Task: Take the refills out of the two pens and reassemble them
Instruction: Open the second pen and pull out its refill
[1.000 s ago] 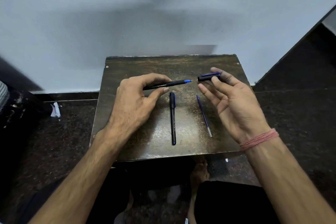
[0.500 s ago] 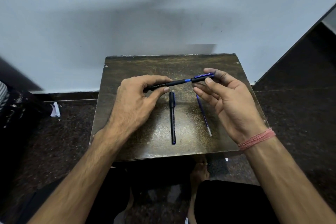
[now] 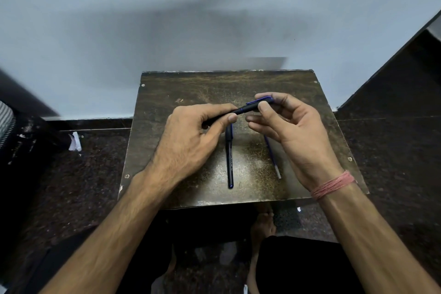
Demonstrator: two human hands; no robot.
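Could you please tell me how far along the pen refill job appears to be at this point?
One loose refill already lies on the table, so at least one has been taken out. In hand: the left hand holds a pen barrel while the right hand fits the cap on. The second pen lies capped, apparently still to do.

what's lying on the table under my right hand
A thin blue refill with a silver tip lies on the worn dark table, running under the right hand. Its far end is covered by the palm, so anything else there can't be seen.
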